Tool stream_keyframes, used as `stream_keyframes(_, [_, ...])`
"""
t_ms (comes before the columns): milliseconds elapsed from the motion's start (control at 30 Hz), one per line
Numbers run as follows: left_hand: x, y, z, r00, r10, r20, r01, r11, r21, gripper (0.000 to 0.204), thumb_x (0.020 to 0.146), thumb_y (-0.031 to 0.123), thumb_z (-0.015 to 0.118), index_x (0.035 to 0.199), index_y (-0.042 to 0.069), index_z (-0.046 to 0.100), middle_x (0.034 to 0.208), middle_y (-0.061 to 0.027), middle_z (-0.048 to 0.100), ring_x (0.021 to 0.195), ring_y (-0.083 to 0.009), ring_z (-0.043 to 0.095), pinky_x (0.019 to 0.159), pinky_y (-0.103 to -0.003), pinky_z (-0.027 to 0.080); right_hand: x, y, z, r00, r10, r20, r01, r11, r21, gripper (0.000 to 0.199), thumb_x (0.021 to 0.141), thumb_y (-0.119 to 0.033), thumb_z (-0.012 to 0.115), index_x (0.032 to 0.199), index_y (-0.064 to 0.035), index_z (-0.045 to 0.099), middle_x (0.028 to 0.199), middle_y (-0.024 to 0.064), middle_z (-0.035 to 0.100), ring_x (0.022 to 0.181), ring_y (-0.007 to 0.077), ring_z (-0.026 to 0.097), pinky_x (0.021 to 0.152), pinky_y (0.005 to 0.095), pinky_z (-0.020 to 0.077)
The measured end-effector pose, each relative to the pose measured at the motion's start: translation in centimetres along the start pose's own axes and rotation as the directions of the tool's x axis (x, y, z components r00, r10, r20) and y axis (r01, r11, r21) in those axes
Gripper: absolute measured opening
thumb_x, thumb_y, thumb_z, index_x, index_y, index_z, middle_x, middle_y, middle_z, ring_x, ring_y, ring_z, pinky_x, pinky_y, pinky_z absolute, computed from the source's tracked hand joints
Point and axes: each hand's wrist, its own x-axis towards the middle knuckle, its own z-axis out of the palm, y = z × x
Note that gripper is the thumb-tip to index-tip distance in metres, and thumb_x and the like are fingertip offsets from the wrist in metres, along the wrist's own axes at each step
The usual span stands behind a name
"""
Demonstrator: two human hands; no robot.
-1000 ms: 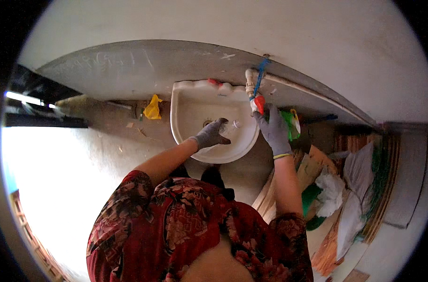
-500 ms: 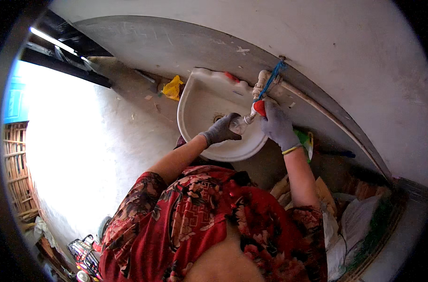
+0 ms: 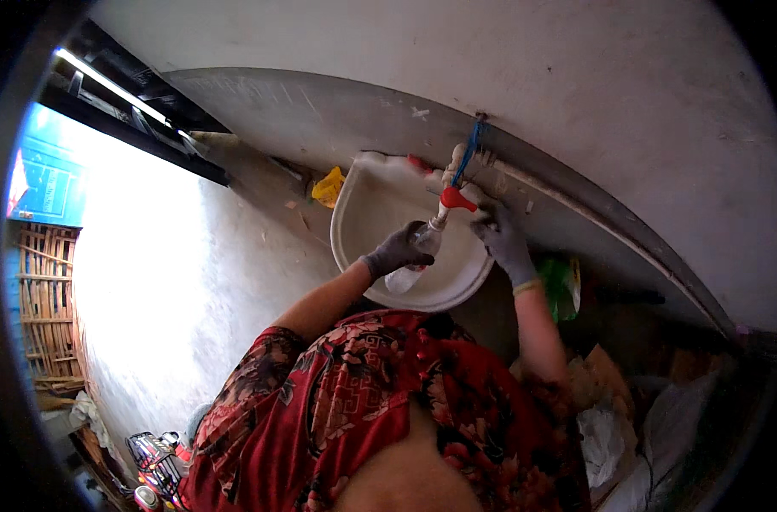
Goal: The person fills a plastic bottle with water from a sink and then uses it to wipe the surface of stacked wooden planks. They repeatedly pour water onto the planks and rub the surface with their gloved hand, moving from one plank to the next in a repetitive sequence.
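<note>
A clear plastic bottle [image 3: 403, 277] slants over the washbasin, its neck up at the spout of a white tap [image 3: 440, 219]. My gloved left hand [image 3: 398, 251] is wrapped around the bottle's upper part. The tap's red lever handle [image 3: 458, 200] points out to the right. Just beyond the lever's tip is my gloved right hand [image 3: 505, 241], its fingers loosely bent and slightly apart; whether a fingertip touches the lever is hard to see. Below both hands lies the white washbasin [image 3: 341, 224]; the bottle and left hand hide part of its bowl.
Blue cord [image 3: 469, 152] ties the tap's pipe to the wall. A pale pipe [image 3: 576, 206] runs along the wall to the right. Beside the basin lie a yellow bag [image 3: 328, 188] and a green bag [image 3: 560, 288]. Pale sacks [image 3: 606, 439] are heaped at lower right.
My right hand has come off the red lever, which now shows pointing right. The bottle has come more into view, tilted down to the left beneath the spout. The whole view has shifted slightly.
</note>
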Motion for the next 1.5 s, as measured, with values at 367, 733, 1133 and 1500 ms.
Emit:
stream_keyframes(367, [-0.7, 1.2, 0.0, 0.995, -0.068, 0.071, 0.074, 0.993, -0.089, 0.076, 0.060, 0.021, 0.074, 0.122, -0.001, 0.036, 0.107, -0.0119, 0.052, 0.099, -0.0202, 0.052, 0.086, -0.032, 0.043, -23.4, 15.0, 1.7, 0.778, 0.611, 0.145, -0.211, 0.037, 0.977, 0.032, 0.090, -0.028, 0.042, 0.108, -0.0034, 0.053, 0.090, 0.0040, 0.050, 0.069, 0.0131, 0.043, 0.053, 0.0236, 0.0377])
stream_keyframes(733, [0.1, -0.5, 0.4, 0.987, -0.135, 0.090, 0.147, 0.978, -0.147, 0.084, 0.061, 0.023, 0.076, 0.127, -0.001, 0.030, 0.113, -0.0134, 0.050, 0.104, -0.0214, 0.049, 0.089, -0.032, 0.040, -22.3, 9.2, 2.9, 0.725, 0.688, -0.040, -0.366, 0.434, 0.823, 0.037, 0.092, -0.021, 0.039, 0.122, -0.0008, 0.043, 0.115, 0.0075, 0.048, 0.096, 0.0159, 0.045, 0.087, 0.0251, 0.0373])
stream_keyframes(1133, [-0.4, -0.9, 0.1, 0.998, -0.064, 0.027, 0.066, 0.995, -0.077, 0.087, 0.057, 0.030, 0.077, 0.124, -0.004, 0.033, 0.110, -0.0178, 0.052, 0.101, -0.0249, 0.052, 0.086, -0.034, 0.042, -21.5, 12.9, 4.3, 0.743, 0.662, 0.098, -0.474, 0.418, 0.775, 0.037, 0.092, -0.022, 0.039, 0.122, -0.0005, 0.043, 0.117, 0.0083, 0.047, 0.099, 0.0173, 0.045, 0.088, 0.0261, 0.0369])
stream_keyframes(1500, [-0.9, 0.9, 0.2, 0.997, -0.065, -0.032, 0.064, 0.997, -0.035, 0.086, 0.056, 0.029, 0.078, 0.123, -0.004, 0.033, 0.108, -0.0170, 0.052, 0.100, -0.0248, 0.052, 0.085, -0.033, 0.043, -20.5, 12.1, 4.5, 0.740, 0.657, 0.144, -0.538, 0.450, 0.713, 0.038, 0.092, -0.023, 0.039, 0.122, -0.0002, 0.043, 0.118, 0.0090, 0.046, 0.101, 0.0185, 0.045, 0.089, 0.0270, 0.0365])
